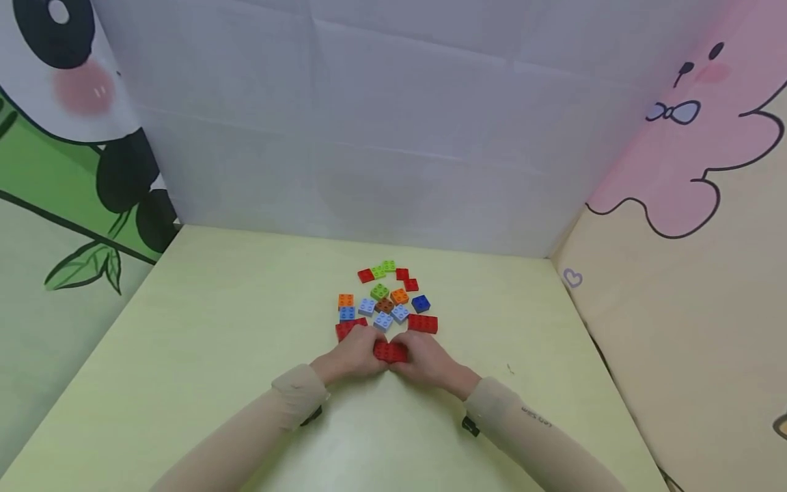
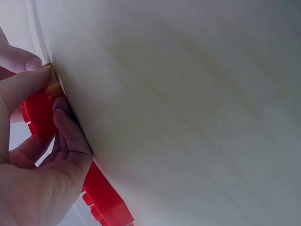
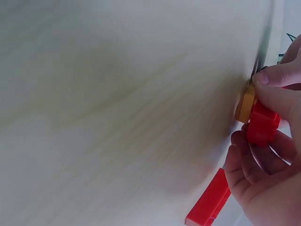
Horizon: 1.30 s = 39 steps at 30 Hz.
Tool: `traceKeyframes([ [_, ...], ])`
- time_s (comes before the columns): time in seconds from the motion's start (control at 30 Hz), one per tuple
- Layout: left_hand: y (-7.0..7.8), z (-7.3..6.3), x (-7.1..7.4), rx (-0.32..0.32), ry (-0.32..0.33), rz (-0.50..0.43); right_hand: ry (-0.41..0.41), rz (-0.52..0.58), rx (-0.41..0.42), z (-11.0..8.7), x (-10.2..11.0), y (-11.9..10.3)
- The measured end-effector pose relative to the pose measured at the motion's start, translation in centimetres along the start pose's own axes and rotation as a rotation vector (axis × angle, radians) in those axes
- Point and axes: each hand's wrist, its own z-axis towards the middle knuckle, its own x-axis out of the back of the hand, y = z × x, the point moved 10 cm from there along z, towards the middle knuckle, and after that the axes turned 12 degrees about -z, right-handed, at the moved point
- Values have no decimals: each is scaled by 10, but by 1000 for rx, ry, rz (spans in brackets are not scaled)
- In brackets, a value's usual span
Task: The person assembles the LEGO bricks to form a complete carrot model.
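Both hands meet near the front of the cluster of toy building bricks. My left hand (image 1: 356,353) and my right hand (image 1: 425,358) grip the two ends of a red brick (image 1: 390,352), whose studs face up. In the wrist views a yellow-orange brick (image 3: 246,106) shows under the red brick (image 2: 40,110), close to the tabletop; my fingers hide part of it, so I cannot tell whether the two are joined. Another red brick (image 1: 352,328) lies just beyond my left hand, and a long red brick (image 1: 423,323) beyond the right.
Farther back on the pale table (image 1: 246,294) lie a dark blue brick (image 1: 421,303), a brown brick (image 1: 384,305), light blue bricks (image 1: 367,307), orange bricks (image 1: 346,301), green bricks (image 1: 379,292) and small red bricks (image 1: 402,274). A pale back wall (image 1: 381,137) and painted side walls enclose the table.
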Motion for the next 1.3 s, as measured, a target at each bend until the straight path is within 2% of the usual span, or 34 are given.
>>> traceKeyframes([
  [0.53, 1, 2, 0, 17, -19, 24, 3, 85, -4, 0, -3, 6],
  [0.93, 1, 3, 0, -2, -10, 45, -45, 43, -21, 2, -5, 6],
  [1.3, -2, 1, 1, 45, -20, -17, -95, 35, -23, 4, -7, 3],
])
